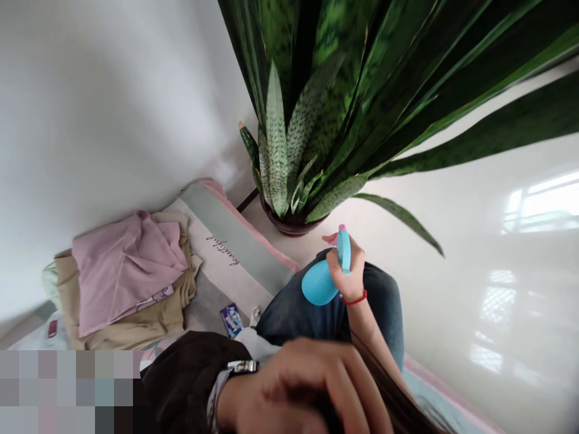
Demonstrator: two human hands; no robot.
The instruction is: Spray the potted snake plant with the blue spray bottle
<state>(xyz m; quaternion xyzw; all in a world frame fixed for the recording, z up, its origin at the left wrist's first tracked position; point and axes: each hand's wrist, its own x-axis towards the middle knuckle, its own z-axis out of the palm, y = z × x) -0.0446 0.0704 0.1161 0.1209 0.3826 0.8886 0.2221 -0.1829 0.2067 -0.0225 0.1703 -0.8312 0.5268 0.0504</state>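
Leaves of a snake plant (362, 90) fill my view from twelve to three o'clock, rising from a dark pot (292, 224) near centre. At nine o'clock I see folded clothes (129, 271) on a mat (235, 250). My left hand (312, 389), at six o'clock and blurred, wears a watch (242, 366); I cannot tell its grip. My right hand (346, 271), grip wrapped tight, holds a blue spray bottle (323, 277) just below the pot.
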